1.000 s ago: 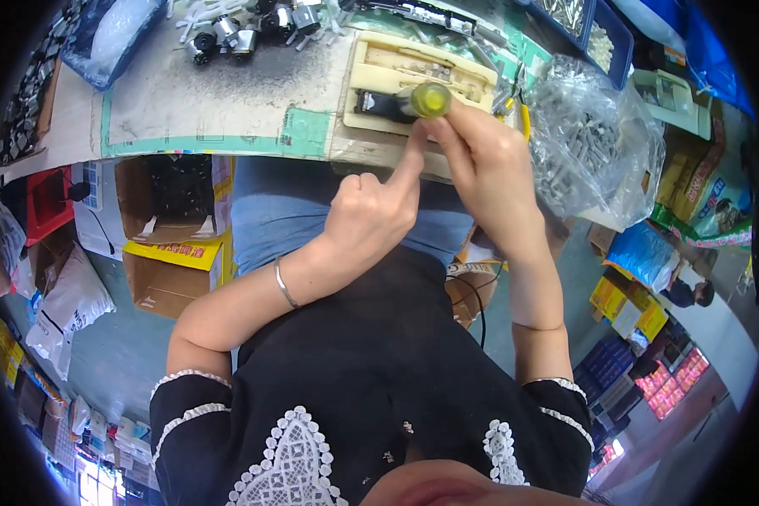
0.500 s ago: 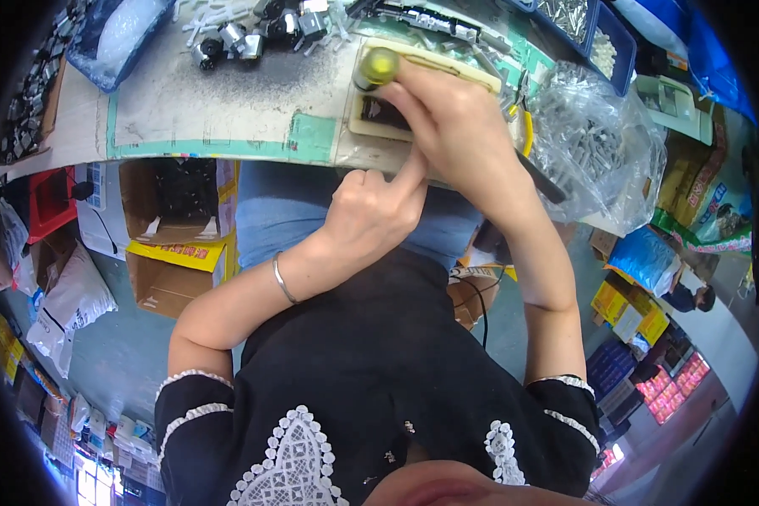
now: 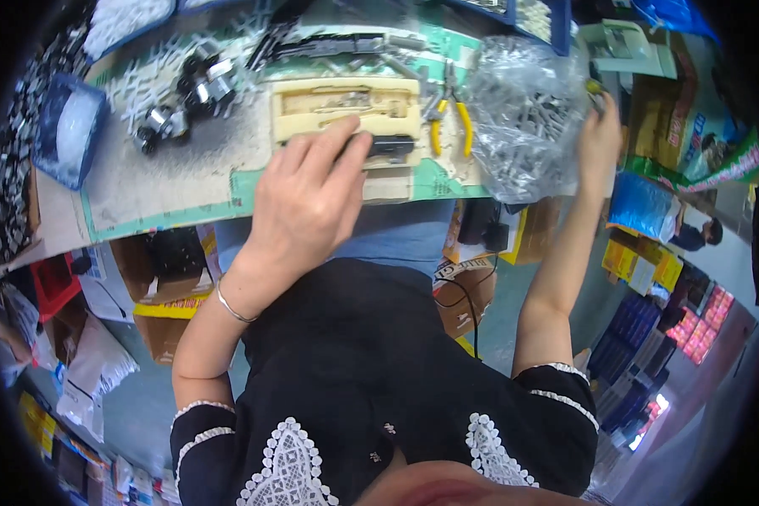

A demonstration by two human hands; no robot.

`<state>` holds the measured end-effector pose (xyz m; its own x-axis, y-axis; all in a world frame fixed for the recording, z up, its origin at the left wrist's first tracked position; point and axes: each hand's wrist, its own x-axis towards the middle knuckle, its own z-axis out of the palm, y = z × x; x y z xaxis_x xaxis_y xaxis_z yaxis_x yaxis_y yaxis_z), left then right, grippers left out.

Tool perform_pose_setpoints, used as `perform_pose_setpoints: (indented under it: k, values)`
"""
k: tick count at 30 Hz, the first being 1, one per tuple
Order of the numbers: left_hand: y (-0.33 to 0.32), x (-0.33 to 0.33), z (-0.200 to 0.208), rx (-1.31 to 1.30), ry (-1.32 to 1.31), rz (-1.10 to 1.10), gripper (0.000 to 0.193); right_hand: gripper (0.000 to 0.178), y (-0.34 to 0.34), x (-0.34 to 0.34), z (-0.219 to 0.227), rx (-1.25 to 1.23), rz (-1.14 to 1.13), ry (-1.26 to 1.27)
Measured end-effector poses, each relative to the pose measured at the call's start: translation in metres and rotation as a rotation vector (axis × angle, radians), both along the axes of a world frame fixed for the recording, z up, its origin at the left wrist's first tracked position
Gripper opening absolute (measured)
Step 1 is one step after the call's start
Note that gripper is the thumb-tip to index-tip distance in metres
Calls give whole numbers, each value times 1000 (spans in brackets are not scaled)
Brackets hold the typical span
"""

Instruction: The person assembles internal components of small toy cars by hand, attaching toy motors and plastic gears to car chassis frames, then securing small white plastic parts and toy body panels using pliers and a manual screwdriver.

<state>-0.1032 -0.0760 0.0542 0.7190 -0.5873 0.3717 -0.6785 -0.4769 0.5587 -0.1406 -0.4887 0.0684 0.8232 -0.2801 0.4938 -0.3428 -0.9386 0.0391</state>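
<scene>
My left hand reaches over a cream-coloured holder block at the table's front edge. Its fingers are stretched and slightly apart, the tips resting over the near slot. A black elongated part lies in that slot, partly hidden by the fingers; small metal pieces lie in the far slot. Out at the right, beyond a clear plastic bag of small metal pieces, my right hand is closed around a small cylindrical thing with a yellow-green end. Its full shape is hidden.
Yellow-handled pliers lie between block and bag. Silver-and-black metal parts and white plastic pieces are scattered at left, near a blue tray. Black rods lie behind the block. Cardboard boxes stand under the table.
My right hand has swung from above the block to the far right, taking the yellow-ended thing with it. My left hand has moved up onto the block. The view has shifted.
</scene>
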Motion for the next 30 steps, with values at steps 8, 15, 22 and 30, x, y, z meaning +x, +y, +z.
perform_pose_setpoints:
  k: [8,15,22,30]
  values:
    - [-4,9,-3,231,-127,8,33,26,57,4,-4,191,66,132]
    - [-5,7,4,-340,527,108,33,16,166,0,5,362,380,327]
    - [-4,15,14,-816,1125,53,30,29,171,31,0,165,293,403]
    - [-6,8,17,-824,1162,41,37,13,176,19,30,1915,493,322]
